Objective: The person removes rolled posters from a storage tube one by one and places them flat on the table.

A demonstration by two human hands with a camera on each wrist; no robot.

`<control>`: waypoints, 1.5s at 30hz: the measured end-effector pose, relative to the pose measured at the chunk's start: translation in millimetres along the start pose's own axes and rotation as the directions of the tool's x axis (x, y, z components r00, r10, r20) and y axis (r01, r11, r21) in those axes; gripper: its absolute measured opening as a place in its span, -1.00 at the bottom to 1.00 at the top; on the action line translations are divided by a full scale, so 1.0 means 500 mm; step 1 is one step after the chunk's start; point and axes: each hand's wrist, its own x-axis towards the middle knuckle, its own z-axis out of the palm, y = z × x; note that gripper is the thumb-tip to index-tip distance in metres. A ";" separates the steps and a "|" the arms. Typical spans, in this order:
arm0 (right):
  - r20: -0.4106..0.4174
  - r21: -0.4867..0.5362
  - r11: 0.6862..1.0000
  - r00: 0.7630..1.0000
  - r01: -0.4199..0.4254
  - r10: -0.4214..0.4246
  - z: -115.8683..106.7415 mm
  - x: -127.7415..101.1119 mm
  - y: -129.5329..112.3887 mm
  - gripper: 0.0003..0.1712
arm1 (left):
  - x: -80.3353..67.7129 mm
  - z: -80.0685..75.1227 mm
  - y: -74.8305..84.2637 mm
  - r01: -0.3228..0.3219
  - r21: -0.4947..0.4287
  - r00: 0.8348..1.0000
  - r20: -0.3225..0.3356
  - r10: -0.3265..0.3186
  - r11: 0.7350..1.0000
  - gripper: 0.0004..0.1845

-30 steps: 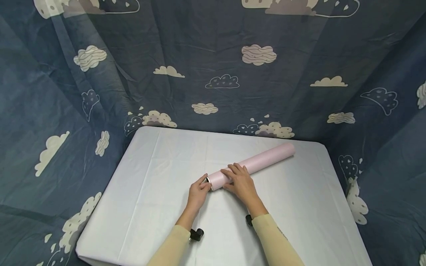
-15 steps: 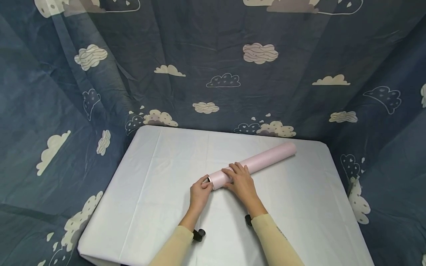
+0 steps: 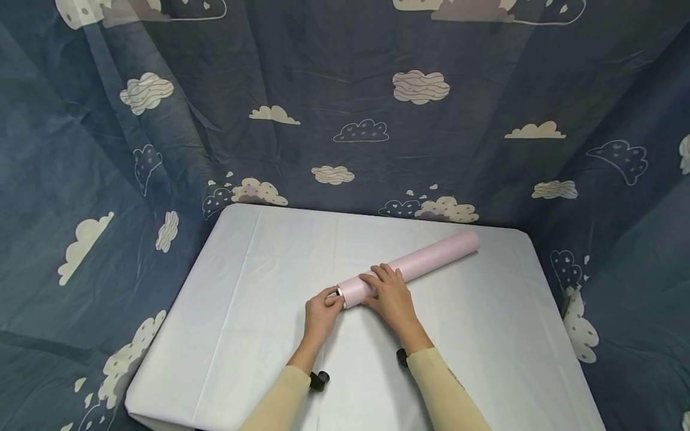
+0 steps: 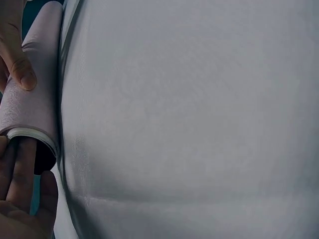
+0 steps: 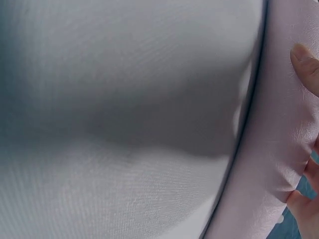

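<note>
A pink roll of smooth sheet material (image 3: 433, 256), hollow inside, lies diagonally on the white-covered table (image 3: 269, 353). My left hand (image 3: 322, 311) is at its near left end. In the left wrist view, fingers (image 4: 22, 172) of that hand reach into the open end of the roll (image 4: 42, 107), while the thumb stands by the rim. My right hand (image 3: 390, 299) grips the roll a little farther along, fingers over the top and thumb on the near side. The right wrist view shows its fingertips denting the pink surface (image 5: 269, 149).
A dark blue curtain (image 3: 312, 90) with cloud prints hangs behind the table and at both sides. A small black wrist device (image 3: 319, 381) sits at the left cuff, another black one (image 3: 402, 358) at the right. The roll's far end points toward the table's back right corner.
The left hand shifts very slightly at the roll's open end, its fingers covering more of the opening. The right hand and the roll stay nearly still.
</note>
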 end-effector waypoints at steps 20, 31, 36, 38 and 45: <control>-0.011 -0.031 0.999 1.000 -0.006 0.005 -0.003 0.004 0.015 -0.26 | 0.003 -0.006 0.001 0.024 -0.014 0.999 0.036 -0.023 1.000 -0.68; 0.000 -0.023 1.000 1.000 -0.020 0.020 -0.013 0.012 0.039 -0.26 | 0.005 -0.012 -0.005 0.041 -0.034 0.999 0.034 -0.040 0.999 -0.64; 0.000 -0.019 0.999 1.000 -0.030 0.030 -0.021 0.015 0.052 -0.25 | 0.007 -0.012 -0.007 0.065 -0.046 0.997 0.047 -0.063 0.997 -0.64; -0.001 -0.019 0.999 0.999 -0.032 0.032 -0.024 0.014 0.055 -0.25 | 0.007 -0.012 -0.007 0.064 -0.048 0.997 0.047 -0.062 0.997 -0.64; 0.018 -0.010 0.999 0.999 -0.045 0.045 -0.026 0.016 0.063 -0.26 | 0.007 -0.014 -0.008 0.037 -0.037 0.999 0.030 -0.036 0.999 -0.64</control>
